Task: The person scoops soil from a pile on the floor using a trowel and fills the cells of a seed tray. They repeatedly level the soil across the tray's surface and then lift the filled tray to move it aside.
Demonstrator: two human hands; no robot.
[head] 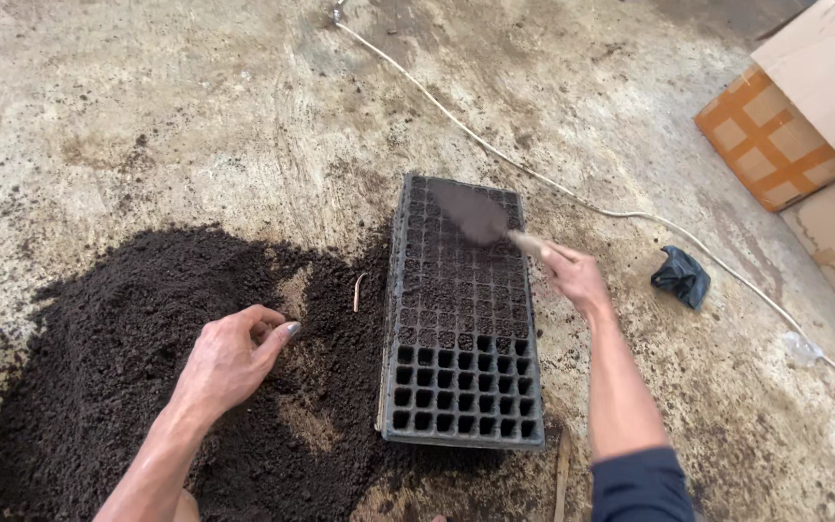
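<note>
- Now, down on the concrete floor: black seedling tray lying lengthwise, far end pointing away from the camera.
- Right hand out over the tray's right edge, fingers clenched round the pale handle of a small trowel.
- Trowel blade blurred, hovering above the tray's far rows, tip toward the far-left corner.
- Far and middle cells of the tray packed with dark soil; nearest rows showing as open, hollow cells.
- Left hand low over the soil heap, well apart from the tray; fingers loosely curled, thumb stretched toward the tray, grasping nothing that can be made out.
- Soil heap spread wide to the tray's left, running right up to its left edge.
- Small pale curved stick lying on the soil just beside the tray's left side.
- White cord snaking across the floor behind the tray, top to far right.
- Crumpled black bag on the floor right of the hand with the trowel.
- Cardboard boxes stacked in the top right corner, one with orange stripes.
</note>
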